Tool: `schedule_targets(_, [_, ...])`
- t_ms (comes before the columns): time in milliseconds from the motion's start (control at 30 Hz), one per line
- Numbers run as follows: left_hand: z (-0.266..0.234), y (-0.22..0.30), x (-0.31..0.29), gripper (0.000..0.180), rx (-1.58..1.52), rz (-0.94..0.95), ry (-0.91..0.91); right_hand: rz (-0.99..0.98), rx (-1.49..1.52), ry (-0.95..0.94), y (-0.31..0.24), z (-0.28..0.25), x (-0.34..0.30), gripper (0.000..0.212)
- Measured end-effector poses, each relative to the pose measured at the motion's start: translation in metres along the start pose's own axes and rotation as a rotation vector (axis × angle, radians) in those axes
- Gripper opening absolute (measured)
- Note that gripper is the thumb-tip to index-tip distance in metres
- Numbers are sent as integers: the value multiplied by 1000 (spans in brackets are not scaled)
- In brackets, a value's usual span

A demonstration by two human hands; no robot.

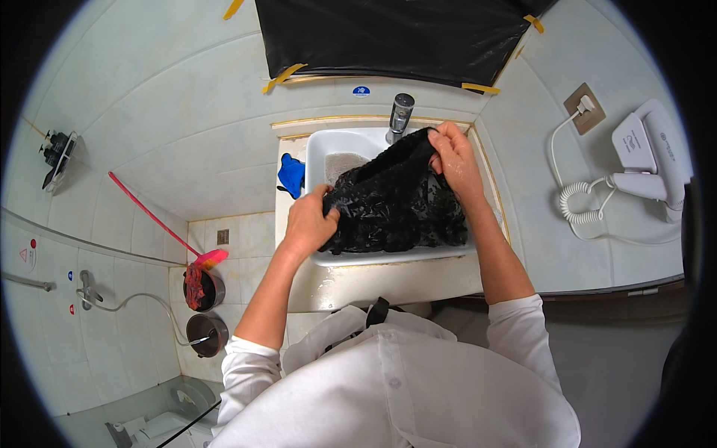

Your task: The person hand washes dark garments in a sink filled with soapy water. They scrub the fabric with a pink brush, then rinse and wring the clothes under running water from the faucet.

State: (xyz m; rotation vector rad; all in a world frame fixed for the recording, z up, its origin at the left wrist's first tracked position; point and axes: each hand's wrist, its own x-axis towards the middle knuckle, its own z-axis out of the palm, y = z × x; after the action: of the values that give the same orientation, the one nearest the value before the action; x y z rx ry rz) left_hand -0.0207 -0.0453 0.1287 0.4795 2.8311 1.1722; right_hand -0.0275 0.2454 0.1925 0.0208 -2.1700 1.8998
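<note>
A wet black cloth [396, 216], perhaps a garment, is spread over the white sink [317, 153] and covers most of its basin. My left hand [306, 224] grips its left edge, thumb and fingers closed on the fabric. At the upper right corner, my right hand [455, 160] pinches the cloth and holds it raised, close to the faucet [402, 113]. Between the two hands the upper edge gapes like an opening. Greyish, sudsy water [343, 163] shows in the basin's upper left. The cloth's lower folds hide the rest of the basin.
A crumpled blue cloth [291, 176] lies on the counter left of the sink. A hair dryer [650, 160] with a coiled cord hangs on the right wall. Two buckets [207, 334] and a pink broom [209, 259] stand on the floor at left, near a shower hose [142, 296].
</note>
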Motion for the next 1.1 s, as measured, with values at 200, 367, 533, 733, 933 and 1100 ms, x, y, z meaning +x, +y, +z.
schedule_targets(200, [-3,-23,49,19,-535,-136,138,168,16,-312,18,9,-22,43])
schedule_targets(367, [-30,16,70,29,-1134,-115,32,12,-579,-510,22,30,-43,104])
schedule_targets(533, [-60,61,86,27,-1242,-105,37,-190,-643,-232,10,42,-5,36])
schedule_targets(733, [-103,102,127,27,-1323,87,31,-830,-346,-56,-65,42,67,32])
schedule_targets(933, [-138,127,176,41,-1254,613,-206,-677,162,-311,-129,62,87,100])
schedule_targets(1100, [-115,141,184,41,-1152,965,-154,-261,405,-464,-97,72,86,89])
